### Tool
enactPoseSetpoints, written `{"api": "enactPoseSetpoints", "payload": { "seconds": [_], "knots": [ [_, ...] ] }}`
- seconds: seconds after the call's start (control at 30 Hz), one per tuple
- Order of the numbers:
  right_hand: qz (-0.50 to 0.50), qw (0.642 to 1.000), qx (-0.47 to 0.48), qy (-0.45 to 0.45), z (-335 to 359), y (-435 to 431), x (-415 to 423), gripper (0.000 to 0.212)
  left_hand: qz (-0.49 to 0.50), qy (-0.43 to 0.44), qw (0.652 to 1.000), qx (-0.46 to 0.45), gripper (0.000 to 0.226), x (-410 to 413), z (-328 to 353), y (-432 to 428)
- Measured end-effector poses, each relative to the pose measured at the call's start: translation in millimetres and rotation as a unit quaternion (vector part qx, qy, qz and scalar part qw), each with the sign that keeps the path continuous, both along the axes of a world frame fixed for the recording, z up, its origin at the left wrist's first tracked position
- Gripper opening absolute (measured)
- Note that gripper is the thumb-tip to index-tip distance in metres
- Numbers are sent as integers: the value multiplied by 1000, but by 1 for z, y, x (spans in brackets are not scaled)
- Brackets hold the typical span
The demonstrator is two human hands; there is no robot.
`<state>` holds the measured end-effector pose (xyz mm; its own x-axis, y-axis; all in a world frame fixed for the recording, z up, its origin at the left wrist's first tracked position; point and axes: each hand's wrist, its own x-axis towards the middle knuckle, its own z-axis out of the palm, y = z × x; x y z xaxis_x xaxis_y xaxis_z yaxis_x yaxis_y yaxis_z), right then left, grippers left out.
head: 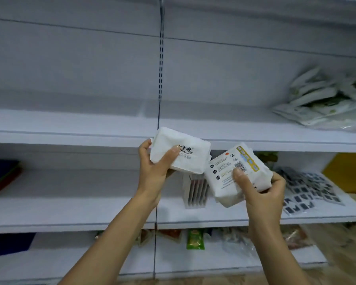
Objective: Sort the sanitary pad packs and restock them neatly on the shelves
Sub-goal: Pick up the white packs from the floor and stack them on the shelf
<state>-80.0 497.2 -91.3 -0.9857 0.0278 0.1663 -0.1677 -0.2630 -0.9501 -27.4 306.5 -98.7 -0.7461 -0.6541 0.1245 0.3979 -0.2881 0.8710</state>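
Observation:
My left hand (155, 167) grips a white pad pack (185, 150) with dark printed lettering, thumb across its front. It is held up in front of the edge of the upper white shelf (70, 132). My right hand (259, 192) grips a second white pad pack (232, 173), its back side showing a barcode, small text and a yellow strip. The two packs almost touch at the middle. A loose pile of white and green packs (321, 101) lies on the upper shelf at the far right.
On the middle shelf (90, 212) behind my hands stands a white rack of thin sachets (195, 192). Black-and-white sachet sheets (308, 190) lie to its right, dark blue and red flat items (0, 177) at far left. Snack bags (195, 239) fill the lower shelf.

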Motion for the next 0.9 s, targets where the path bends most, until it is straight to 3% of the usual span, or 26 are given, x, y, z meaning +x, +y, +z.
{"api": "enactPoseSetpoints", "payload": {
  "seconds": [0.07, 0.17, 0.33, 0.4, 0.53, 0.6, 0.73, 0.8, 0.9],
  "knots": [
    [-22, 1000, -5, 5, 10, -3, -33, 59, -29, 16, 999, -14, 78, -42, 13, -9],
    [-47, 999, -13, 16, 18, -6, -77, 50, -64, 22, 996, -57, 65, -104, 29, -19],
    [-96, 994, -43, 6, 14, -3, -132, 56, -94, 3, 975, -199, 62, -188, 38, -23],
    [-113, 992, -54, 5, 12, -1, -155, 61, -119, 17, 971, -209, 67, -216, 37, -22],
    [-126, 991, -31, 26, 14, 3, -211, 55, -141, 9, 959, -246, 99, -272, 33, -28],
    [-114, 993, -13, 33, 19, 6, -244, 53, -141, -7, 948, -284, 100, -295, 29, -34],
    [-84, 994, 40, 54, 26, 5, -313, 46, -157, -64, 946, -275, 67, -331, 21, -40],
    [-67, 994, 71, 47, 30, 3, -353, 49, -92, -114, 941, -305, 58, -353, 20, -43],
    [-75, 968, 224, 80, 34, -1, -408, 67, 45, -255, 895, -363, 81, -389, 28, -54]
  ]
}}
